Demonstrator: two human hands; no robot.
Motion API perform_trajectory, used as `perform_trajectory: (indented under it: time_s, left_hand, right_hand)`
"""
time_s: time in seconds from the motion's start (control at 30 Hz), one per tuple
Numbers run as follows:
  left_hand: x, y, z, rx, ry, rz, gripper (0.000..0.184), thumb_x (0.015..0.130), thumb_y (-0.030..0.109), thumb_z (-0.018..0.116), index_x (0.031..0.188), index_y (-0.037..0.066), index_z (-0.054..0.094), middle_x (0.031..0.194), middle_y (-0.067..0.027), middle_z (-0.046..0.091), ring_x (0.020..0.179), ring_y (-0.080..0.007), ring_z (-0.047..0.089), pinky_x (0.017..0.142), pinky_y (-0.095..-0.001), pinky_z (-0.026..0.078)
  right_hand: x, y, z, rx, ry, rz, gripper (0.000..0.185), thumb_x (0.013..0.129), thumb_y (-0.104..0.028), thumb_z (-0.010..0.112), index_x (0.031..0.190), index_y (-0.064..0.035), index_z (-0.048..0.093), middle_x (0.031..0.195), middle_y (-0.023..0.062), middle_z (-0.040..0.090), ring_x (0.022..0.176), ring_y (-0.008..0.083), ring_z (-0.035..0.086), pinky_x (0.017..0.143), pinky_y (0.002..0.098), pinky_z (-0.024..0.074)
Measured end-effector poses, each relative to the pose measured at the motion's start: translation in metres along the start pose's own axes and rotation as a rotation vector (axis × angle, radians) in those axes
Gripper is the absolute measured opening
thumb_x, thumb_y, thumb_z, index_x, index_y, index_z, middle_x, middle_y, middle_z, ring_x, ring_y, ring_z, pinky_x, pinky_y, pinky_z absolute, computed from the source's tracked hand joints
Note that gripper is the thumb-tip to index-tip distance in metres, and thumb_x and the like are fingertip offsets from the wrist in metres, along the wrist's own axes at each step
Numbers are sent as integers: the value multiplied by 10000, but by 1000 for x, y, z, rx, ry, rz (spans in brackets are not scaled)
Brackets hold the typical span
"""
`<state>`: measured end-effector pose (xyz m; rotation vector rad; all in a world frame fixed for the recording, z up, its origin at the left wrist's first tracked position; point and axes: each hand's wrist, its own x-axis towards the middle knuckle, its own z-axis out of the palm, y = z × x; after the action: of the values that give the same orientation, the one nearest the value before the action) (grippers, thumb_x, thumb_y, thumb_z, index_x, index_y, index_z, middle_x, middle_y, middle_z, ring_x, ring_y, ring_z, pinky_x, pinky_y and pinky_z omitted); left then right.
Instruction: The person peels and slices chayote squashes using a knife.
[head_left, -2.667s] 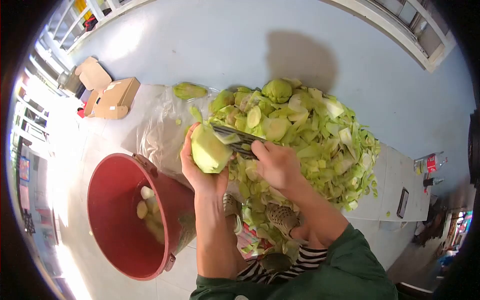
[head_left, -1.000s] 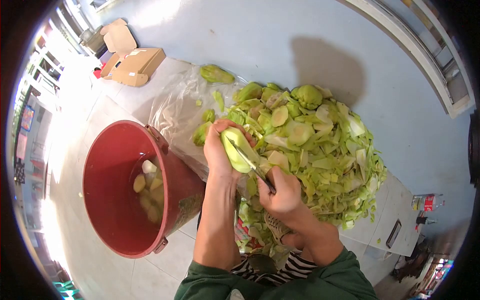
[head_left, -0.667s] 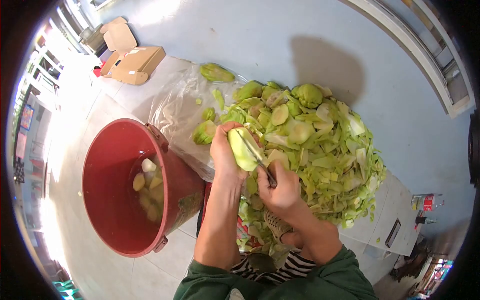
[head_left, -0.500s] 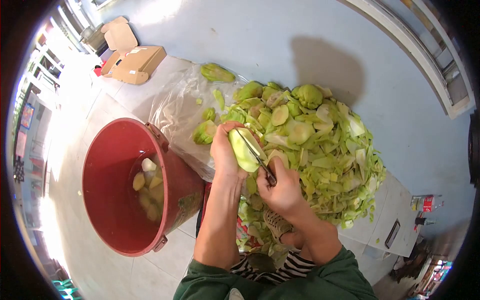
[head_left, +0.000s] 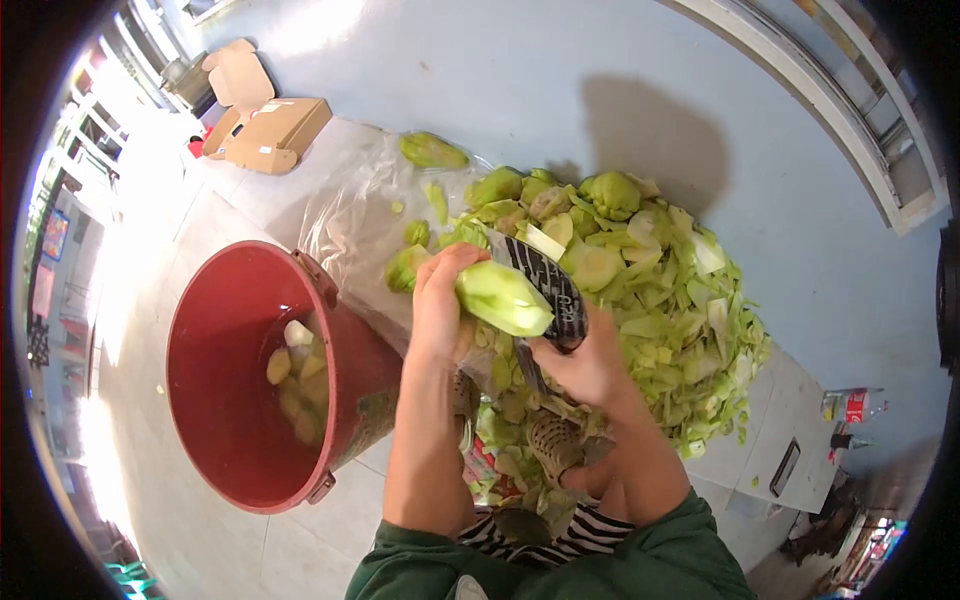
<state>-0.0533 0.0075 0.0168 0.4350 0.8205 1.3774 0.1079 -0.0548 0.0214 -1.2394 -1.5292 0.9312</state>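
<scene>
My left hand point(head_left: 440, 300) is wrapped round a chayote point(head_left: 502, 298), pale green with its skin pared off in flat facets. In my right hand point(head_left: 585, 362) is a knife point(head_left: 545, 280) with a broad dark blade and light markings, its face turned up beside the chayote. The handle is mostly hidden in my fingers. Beneath and beyond both hands spreads a large heap of green peelings point(head_left: 680, 340). Several unpeeled chayotes point(head_left: 612, 195) rest along its back edge, and another chayote point(head_left: 433, 151) lies apart on clear plastic sheeting point(head_left: 345, 215).
A red bucket point(head_left: 205, 440) on my left holds several peeled pale pieces point(head_left: 305, 375) in what looks like water. An open cardboard box point(head_left: 280, 130) stands by the wall at the back left. At the right lie a plastic bottle point(head_left: 855, 406) and a phone-like dark object point(head_left: 785, 468).
The knife has come away from across the chayote and turned so its broad face shows. My right hand has shifted right; the chayote now tilts with its end toward that hand.
</scene>
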Motion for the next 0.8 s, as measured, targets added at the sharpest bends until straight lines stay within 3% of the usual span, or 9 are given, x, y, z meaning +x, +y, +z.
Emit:
perform_trajectory:
  time_s: [0.03,0.1,0.13,0.27,0.43,0.53,0.67,0.73,0.8]
  left_hand:
    - [-2,4,-1,0,-3,-1,246,888,166,581,1036,-31,579,851,-85,615,751,-169,608,636,-321,523]
    - [-10,10,-4,120,-42,-163,359,883,190,646,1128,-46,532,899,-102,623,815,-182,636,675,-315,548]
    - [-1,2,-18,1,-231,-150,525,802,154,772,1191,-46,482,919,-116,635,868,-205,661,731,-327,573]
    - [-10,1,-10,56,-341,-95,627,631,22,884,1164,-55,563,976,-125,675,897,-207,672,786,-343,575]
    - [-10,-9,4,-16,-383,-72,568,620,12,886,1115,-50,614,976,-109,687,862,-184,674,794,-325,564]
    - [-10,4,5,338,-494,-95,503,596,1,892,1039,-39,657,937,-98,698,830,-164,669,765,-310,555]
    - [-13,-14,7,25,-372,-51,444,608,1,876,1003,-30,675,909,-96,709,821,-170,676,770,-319,557]
    - [-14,-1,9,125,-383,-67,450,603,0,877,1004,-32,676,911,-100,709,818,-173,677,770,-322,559]
    - [-11,-2,1,264,-419,-54,458,593,-11,874,1006,-33,676,913,-108,711,802,-174,678,764,-328,563]
  right_hand:
    - [1,-4,-7,-2,2,-1,302,793,-65,699,1057,27,585,791,117,664,654,178,630,617,318,499]
    - [1,-18,-17,79,-140,179,322,747,-35,747,1043,-1,622,810,-23,646,679,19,535,554,232,441]
    - [1,-16,-17,79,-140,180,322,747,-35,747,1043,-1,622,810,-23,646,679,19,535,554,232,441]
    - [-2,-8,-17,61,-128,184,349,733,-53,753,1055,-7,626,805,3,648,677,39,549,592,232,455]
    - [-7,0,-10,20,-20,200,365,724,-88,758,1056,-3,634,824,28,666,717,71,583,657,264,489]
    - [2,-2,-20,24,-192,73,375,682,-97,760,1033,-25,649,828,81,676,718,176,631,686,315,502]
    - [-1,-2,-4,4,-87,171,379,660,-27,773,1013,-2,635,778,14,648,658,67,574,574,264,467]
    - [4,-1,-5,-42,-59,-59,403,665,-45,779,1041,-5,641,838,41,678,737,108,609,664,294,508]
    - [5,0,-13,0,-161,78,438,658,-74,795,1065,-14,645,883,55,694,780,117,611,716,302,514]
